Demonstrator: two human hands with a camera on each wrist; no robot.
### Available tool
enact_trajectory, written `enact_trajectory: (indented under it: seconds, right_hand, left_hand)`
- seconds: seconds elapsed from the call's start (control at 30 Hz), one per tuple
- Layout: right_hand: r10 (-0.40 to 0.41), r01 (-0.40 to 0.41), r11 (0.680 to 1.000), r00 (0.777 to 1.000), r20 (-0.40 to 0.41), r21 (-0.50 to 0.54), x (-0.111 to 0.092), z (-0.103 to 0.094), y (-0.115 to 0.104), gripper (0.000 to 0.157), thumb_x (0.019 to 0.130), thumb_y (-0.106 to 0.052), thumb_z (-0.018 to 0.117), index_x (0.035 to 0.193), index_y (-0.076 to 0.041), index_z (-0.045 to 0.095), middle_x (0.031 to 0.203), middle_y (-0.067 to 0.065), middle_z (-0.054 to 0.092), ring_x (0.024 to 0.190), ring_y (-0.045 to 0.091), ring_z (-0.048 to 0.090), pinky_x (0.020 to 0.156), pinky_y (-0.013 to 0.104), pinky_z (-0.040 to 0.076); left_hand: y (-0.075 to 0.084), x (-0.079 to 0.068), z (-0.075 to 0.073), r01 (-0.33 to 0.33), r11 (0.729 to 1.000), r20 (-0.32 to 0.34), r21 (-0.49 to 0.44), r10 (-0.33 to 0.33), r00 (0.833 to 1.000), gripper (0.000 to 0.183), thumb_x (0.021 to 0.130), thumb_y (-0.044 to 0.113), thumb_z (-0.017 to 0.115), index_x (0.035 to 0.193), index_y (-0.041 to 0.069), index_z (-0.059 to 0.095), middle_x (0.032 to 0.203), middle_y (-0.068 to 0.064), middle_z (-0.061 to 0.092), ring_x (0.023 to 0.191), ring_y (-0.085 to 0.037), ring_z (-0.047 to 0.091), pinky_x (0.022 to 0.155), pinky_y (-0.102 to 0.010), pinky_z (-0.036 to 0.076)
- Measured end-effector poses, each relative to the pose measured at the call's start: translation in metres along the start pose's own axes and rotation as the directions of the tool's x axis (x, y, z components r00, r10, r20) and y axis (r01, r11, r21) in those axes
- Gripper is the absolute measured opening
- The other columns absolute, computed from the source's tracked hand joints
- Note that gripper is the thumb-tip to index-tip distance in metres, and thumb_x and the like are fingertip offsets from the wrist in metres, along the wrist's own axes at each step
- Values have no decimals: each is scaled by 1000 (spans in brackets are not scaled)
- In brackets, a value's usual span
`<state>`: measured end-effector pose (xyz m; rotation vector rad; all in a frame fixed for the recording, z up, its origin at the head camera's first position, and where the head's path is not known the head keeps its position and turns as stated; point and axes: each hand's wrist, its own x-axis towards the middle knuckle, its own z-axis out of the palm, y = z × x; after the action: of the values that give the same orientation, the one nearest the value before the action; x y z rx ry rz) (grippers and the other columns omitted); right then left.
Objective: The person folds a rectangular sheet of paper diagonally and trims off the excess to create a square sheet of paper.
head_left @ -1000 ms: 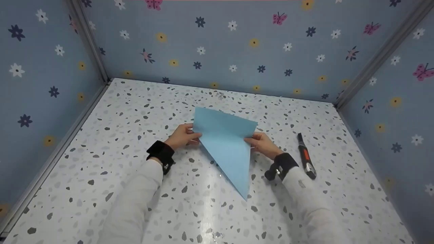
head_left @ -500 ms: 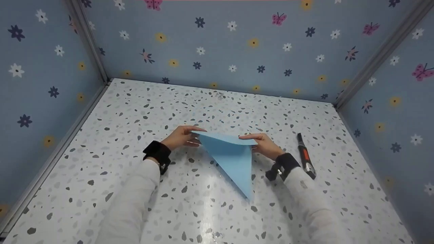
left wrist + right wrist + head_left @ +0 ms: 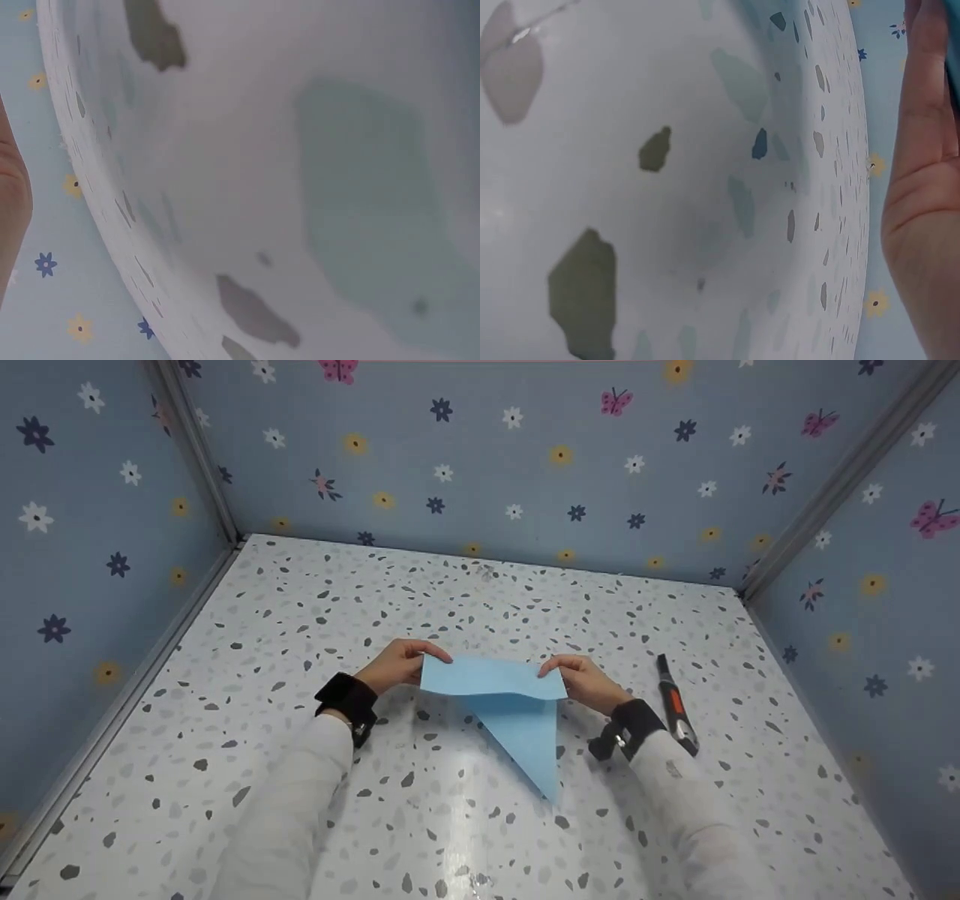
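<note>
Blue paper (image 3: 517, 731) is spanning the two hands around the middle of the speckled tabletop (image 3: 375, 832), its far part curving over toward the person as a pale band, its darker lower part narrowing to a point on the near side; I am not making out whether that point is touching down. From the head view I am seeing the left hand (image 3: 395, 666) pinching the band's left end, a bent finger resting on top, and the right hand (image 3: 591, 684) pinching the right end likewise; the digits behind are staying hidden from me. Black straps (image 3: 349, 701) are circling both wrists, below white sleeves (image 3: 289, 810). Rightward, well apart from the paper, a tool (image 3: 677, 709) with an orange panel is lying beside the right forearm. Blue walls (image 3: 495, 442) with flowers are enclosing everything. My left wrist view is showing mostly tabletop, with only a sliver of hand.
</note>
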<state>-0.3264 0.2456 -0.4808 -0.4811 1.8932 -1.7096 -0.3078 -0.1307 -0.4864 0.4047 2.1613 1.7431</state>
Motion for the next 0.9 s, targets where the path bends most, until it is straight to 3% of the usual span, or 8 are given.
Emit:
enact_trajectory:
  seconds: [0.13,0.27,0.33,0.47,0.57,0.67,0.8,0.9]
  right_hand:
    - [13,-13,999,1000,-7,37,-1,1,-1,49,107,-5,30,98,-22,75,110,-10,68,55,-1,40,54,17,38]
    - [66,-64,992,998,-16,105,0,5,-1,45,106,-10,32,98,-19,75,105,-7,70,60,3,47,59,20,42]
    - [91,-87,992,995,-43,92,0,7,-1,39,108,-15,38,100,-19,75,106,-8,70,63,3,51,62,19,45]
    - [97,-102,994,989,-113,-47,0,11,0,18,104,-23,60,112,-17,75,116,-8,70,87,2,65,75,19,55]
    - [79,-97,986,987,-137,-132,1,13,1,30,98,-22,70,127,-11,72,119,-4,70,108,7,69,87,24,60]
    - [87,-109,984,984,-153,-141,3,15,1,45,95,-18,74,139,-9,65,122,2,74,108,11,73,91,27,61]
    - [119,-139,983,979,-163,-119,5,16,-1,57,94,-16,76,148,-12,56,113,2,79,104,10,75,89,28,62]
    - [124,-143,983,979,-159,-116,6,17,-1,61,94,-16,75,151,-11,52,106,-3,80,103,9,75,88,29,63]
  left_hand:
    - [1,-1,0,15,996,41,-86,-11,999,44,105,0,31,124,5,70,135,-7,61,54,-11,18,76,-29,53]
    - [2,0,0,50,981,65,-187,-39,997,41,109,13,32,124,1,68,86,-4,58,54,-12,15,80,-30,55]
    - [2,1,2,64,981,47,-181,-57,997,45,110,22,32,123,-1,68,71,4,44,55,-10,18,68,-29,42]
    - [1,3,7,74,996,-52,-53,-76,996,44,109,38,45,120,4,72,90,13,60,62,-3,43,66,-24,42]
    - [4,2,11,52,997,-124,49,-46,991,34,102,37,64,118,8,72,87,13,63,62,-2,44,64,-23,42]
    - [1,5,12,47,995,-171,93,-31,985,28,96,30,74,118,11,73,65,8,56,55,-8,26,57,-25,31]
    - [-2,11,11,92,991,-205,100,-69,976,34,93,28,78,124,16,73,98,6,71,55,-7,31,55,-20,33]
    - [0,13,11,125,983,-201,137,-96,975,39,93,29,78,129,16,72,96,7,68,56,-6,34,55,-19,34]
